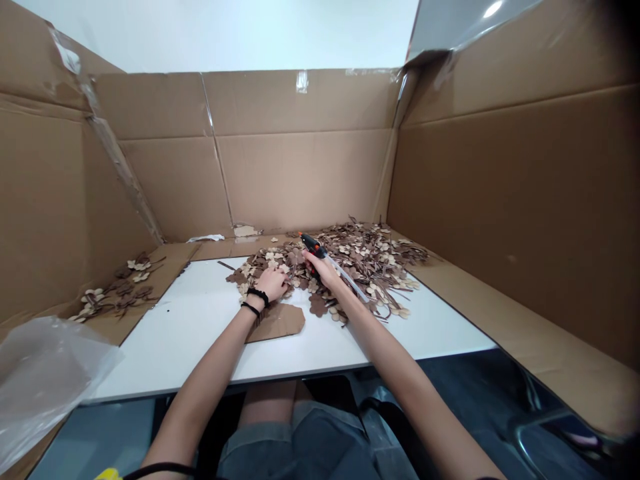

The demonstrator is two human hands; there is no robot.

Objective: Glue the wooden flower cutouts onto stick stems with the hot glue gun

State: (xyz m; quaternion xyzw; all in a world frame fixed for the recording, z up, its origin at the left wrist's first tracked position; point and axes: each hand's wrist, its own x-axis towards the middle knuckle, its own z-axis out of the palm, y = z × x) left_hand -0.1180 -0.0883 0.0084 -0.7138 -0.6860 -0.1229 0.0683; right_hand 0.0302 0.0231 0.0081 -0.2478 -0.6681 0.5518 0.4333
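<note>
My right hand (323,267) is wrapped round a black and orange glue gun (314,246), whose orange tip points up and to the left. A clear glue stick (349,277) trails back from the gun along my forearm. My left hand (273,283), with dark bands at the wrist, reaches into the near left edge of a pile of brown and cream flower cutouts (360,257). Its fingers are bent down among the pieces; what they hold, if anything, is too small to make out. A cardboard piece (280,323) lies on the table just below that hand.
Cardboard walls (305,173) enclose the white table (195,327) at the back and both sides. More flower cutouts (120,293) lie on cardboard at the left. A clear plastic bag (47,380) hangs at the near left. A white scrap (206,238) lies by the back wall.
</note>
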